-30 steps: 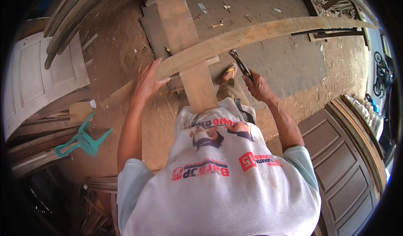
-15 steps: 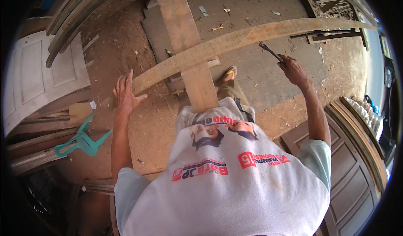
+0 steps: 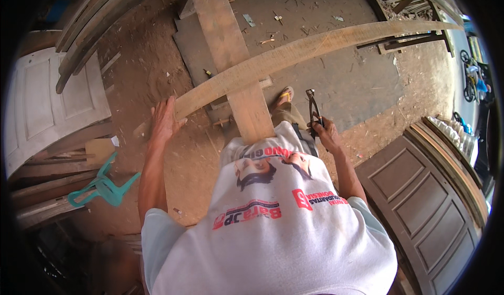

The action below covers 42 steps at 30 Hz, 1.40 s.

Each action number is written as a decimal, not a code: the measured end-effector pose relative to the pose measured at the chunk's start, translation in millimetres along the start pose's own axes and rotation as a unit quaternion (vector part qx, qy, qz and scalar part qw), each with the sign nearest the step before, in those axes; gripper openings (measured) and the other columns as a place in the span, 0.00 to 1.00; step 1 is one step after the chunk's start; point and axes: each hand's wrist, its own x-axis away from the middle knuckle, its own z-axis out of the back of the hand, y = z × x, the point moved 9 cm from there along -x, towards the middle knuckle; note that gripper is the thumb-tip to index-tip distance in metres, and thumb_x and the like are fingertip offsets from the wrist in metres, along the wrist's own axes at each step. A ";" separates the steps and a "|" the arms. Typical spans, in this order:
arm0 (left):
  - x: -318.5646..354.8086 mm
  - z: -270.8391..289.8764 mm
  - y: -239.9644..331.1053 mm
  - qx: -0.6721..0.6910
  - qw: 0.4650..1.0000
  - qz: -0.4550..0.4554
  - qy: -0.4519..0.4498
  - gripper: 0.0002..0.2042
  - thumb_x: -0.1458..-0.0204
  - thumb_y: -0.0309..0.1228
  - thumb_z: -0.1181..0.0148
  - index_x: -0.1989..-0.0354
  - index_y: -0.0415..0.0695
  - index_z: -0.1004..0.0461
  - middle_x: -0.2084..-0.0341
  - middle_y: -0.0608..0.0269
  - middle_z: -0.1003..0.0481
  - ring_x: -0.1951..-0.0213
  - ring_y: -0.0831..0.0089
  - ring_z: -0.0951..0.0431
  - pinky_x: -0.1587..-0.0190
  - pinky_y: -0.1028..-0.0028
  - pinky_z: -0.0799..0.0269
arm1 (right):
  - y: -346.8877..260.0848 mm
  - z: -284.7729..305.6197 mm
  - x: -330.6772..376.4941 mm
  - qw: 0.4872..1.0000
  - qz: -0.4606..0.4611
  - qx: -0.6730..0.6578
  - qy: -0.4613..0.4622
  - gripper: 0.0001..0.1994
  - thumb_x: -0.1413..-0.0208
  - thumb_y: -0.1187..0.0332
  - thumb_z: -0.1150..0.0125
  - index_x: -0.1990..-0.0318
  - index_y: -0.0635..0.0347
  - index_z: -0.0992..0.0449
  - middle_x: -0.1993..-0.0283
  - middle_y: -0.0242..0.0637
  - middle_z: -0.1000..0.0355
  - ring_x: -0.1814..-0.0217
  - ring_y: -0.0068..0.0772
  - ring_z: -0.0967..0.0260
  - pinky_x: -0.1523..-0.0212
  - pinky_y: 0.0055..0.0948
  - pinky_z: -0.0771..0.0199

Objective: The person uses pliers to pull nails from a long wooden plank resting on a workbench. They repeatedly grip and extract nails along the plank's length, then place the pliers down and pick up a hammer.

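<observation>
A long wooden plank (image 3: 283, 56) lies crosswise over a wider board (image 3: 218, 30), which runs from the far side back to my waist. Near the plank's left end, my left hand (image 3: 164, 120) spans it, with fingers over the far edge and the thumb by the near edge. My right hand (image 3: 326, 134) grips a pair of dark metal pincers (image 3: 313, 106) by the handles, close to my right hip. The pincers' head points away from me, clear of the plank.
White panelled door (image 3: 52, 90) and stacked timber stand left, near a green plastic stool (image 3: 107, 182). Brown panelled doors (image 3: 420, 200) lean at the right. Wood scraps (image 3: 268, 40) litter the floor sheet, and an offcut-filled frame (image 3: 407, 6) sits far right.
My right hand has drawn the pincers from the right in toward my hip, and their head now points away from me. My left hand stays at the plank, its fingers less spread.
</observation>
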 end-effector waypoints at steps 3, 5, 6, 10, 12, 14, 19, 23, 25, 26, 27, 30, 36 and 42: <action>-24.1 -7.0 38.6 0.002 1.000 -0.009 -0.014 0.42 0.56 0.32 0.17 0.31 0.47 0.35 0.38 0.50 0.27 0.32 0.51 0.31 0.30 0.46 0.42 | -39.3 -7.3 -15.6 0.999 0.047 -0.012 -0.006 0.27 0.33 0.67 0.48 0.29 0.73 0.32 0.55 0.45 0.17 0.55 0.33 0.17 0.50 0.31 0.18; -34.8 -10.6 57.5 -0.015 1.000 -0.018 -0.003 0.42 0.55 0.32 0.17 0.31 0.46 0.35 0.38 0.50 0.27 0.32 0.51 0.31 0.30 0.46 0.41 | -58.3 -10.8 -28.3 0.997 0.068 0.017 -0.017 0.26 0.35 0.67 0.49 0.33 0.72 0.30 0.54 0.46 0.18 0.52 0.34 0.17 0.47 0.34 0.19; -38.9 -11.4 59.1 -0.010 1.000 -0.017 -0.007 0.41 0.55 0.32 0.17 0.32 0.46 0.35 0.37 0.50 0.27 0.32 0.51 0.31 0.31 0.46 0.41 | -61.1 -11.0 -36.2 0.997 0.059 0.045 -0.033 0.27 0.35 0.68 0.48 0.31 0.72 0.32 0.51 0.46 0.18 0.50 0.34 0.17 0.44 0.34 0.19; -43.4 -15.0 59.9 -0.001 1.000 -0.014 -0.006 0.41 0.55 0.33 0.18 0.32 0.46 0.35 0.37 0.49 0.27 0.33 0.50 0.31 0.31 0.46 0.41 | -66.7 -14.5 -50.4 0.995 0.039 0.079 -0.051 0.24 0.35 0.68 0.47 0.35 0.73 0.30 0.49 0.45 0.19 0.48 0.35 0.17 0.42 0.34 0.18; -41.2 -14.3 58.7 -0.004 1.000 -0.010 0.000 0.41 0.55 0.32 0.18 0.32 0.46 0.35 0.38 0.49 0.27 0.33 0.50 0.30 0.32 0.46 0.40 | -73.9 -22.3 -49.0 0.994 0.033 0.086 -0.055 0.23 0.36 0.67 0.47 0.37 0.74 0.28 0.51 0.45 0.19 0.48 0.35 0.17 0.42 0.34 0.18; -41.3 -13.6 59.8 -0.008 1.000 -0.009 0.000 0.41 0.55 0.32 0.18 0.32 0.46 0.35 0.38 0.49 0.27 0.34 0.49 0.30 0.32 0.46 0.40 | -85.3 -26.6 -42.9 0.993 0.029 0.098 -0.055 0.24 0.37 0.66 0.46 0.38 0.73 0.27 0.52 0.44 0.19 0.49 0.35 0.18 0.43 0.34 0.18; -40.1 -11.8 59.9 -0.003 1.000 0.003 0.003 0.40 0.55 0.31 0.18 0.33 0.47 0.34 0.39 0.48 0.27 0.34 0.49 0.30 0.33 0.47 0.40 | -107.0 -37.5 -36.3 0.994 0.054 0.084 -0.053 0.22 0.38 0.64 0.46 0.41 0.70 0.24 0.57 0.41 0.21 0.54 0.33 0.21 0.46 0.34 0.20; -40.1 -14.0 57.9 0.002 1.000 0.002 0.009 0.40 0.55 0.30 0.18 0.33 0.47 0.34 0.40 0.48 0.27 0.35 0.49 0.29 0.33 0.47 0.40 | -109.2 -38.4 -34.7 0.995 0.059 0.062 -0.048 0.23 0.38 0.65 0.45 0.40 0.73 0.26 0.57 0.40 0.21 0.53 0.32 0.21 0.46 0.33 0.19; -38.8 -13.0 58.3 0.001 1.000 -0.012 0.028 0.39 0.55 0.30 0.18 0.34 0.46 0.34 0.41 0.48 0.26 0.36 0.49 0.29 0.34 0.48 0.40 | -101.9 -37.0 -39.5 0.993 0.068 0.077 -0.054 0.22 0.37 0.64 0.45 0.42 0.73 0.26 0.56 0.41 0.21 0.53 0.32 0.21 0.47 0.34 0.19; -38.2 -12.2 59.7 0.002 0.999 -0.020 0.038 0.39 0.55 0.31 0.18 0.34 0.46 0.34 0.41 0.48 0.26 0.36 0.49 0.28 0.35 0.48 0.39 | -101.2 -36.8 -40.5 0.992 0.073 0.085 -0.057 0.21 0.37 0.64 0.45 0.43 0.73 0.26 0.56 0.42 0.21 0.53 0.32 0.21 0.47 0.34 0.19; -38.0 -13.1 59.5 0.003 0.999 -0.018 0.037 0.39 0.56 0.31 0.17 0.34 0.46 0.34 0.41 0.48 0.26 0.36 0.49 0.28 0.35 0.48 0.39 | -100.3 -36.9 -41.3 0.994 0.071 0.063 -0.051 0.19 0.37 0.64 0.45 0.45 0.72 0.26 0.58 0.42 0.22 0.55 0.32 0.21 0.49 0.33 0.19; -36.7 -13.4 58.2 0.005 0.999 -0.012 0.035 0.39 0.56 0.31 0.17 0.34 0.46 0.33 0.41 0.48 0.26 0.37 0.49 0.28 0.36 0.49 0.39 | -103.6 -40.9 -41.6 0.997 0.045 0.029 -0.054 0.16 0.34 0.62 0.45 0.52 0.70 0.26 0.64 0.41 0.23 0.64 0.31 0.22 0.58 0.33 0.19; -35.9 -12.7 58.7 0.000 0.999 -0.013 0.032 0.39 0.56 0.32 0.18 0.35 0.46 0.33 0.42 0.46 0.26 0.37 0.48 0.28 0.36 0.49 0.39 | -101.1 -29.8 -48.2 0.990 -0.006 0.122 -0.068 0.15 0.27 0.58 0.45 0.50 0.64 0.26 0.70 0.42 0.23 0.73 0.38 0.22 0.70 0.39 0.24; -36.4 -11.3 59.9 -0.011 0.999 -0.021 0.039 0.39 0.56 0.34 0.18 0.35 0.47 0.33 0.41 0.48 0.26 0.37 0.48 0.28 0.37 0.49 0.38 | -160.3 32.3 -81.3 0.818 0.289 0.497 -0.036 0.12 0.27 0.64 0.45 0.47 0.62 0.25 0.59 0.52 0.22 0.58 0.60 0.19 0.62 0.47 0.18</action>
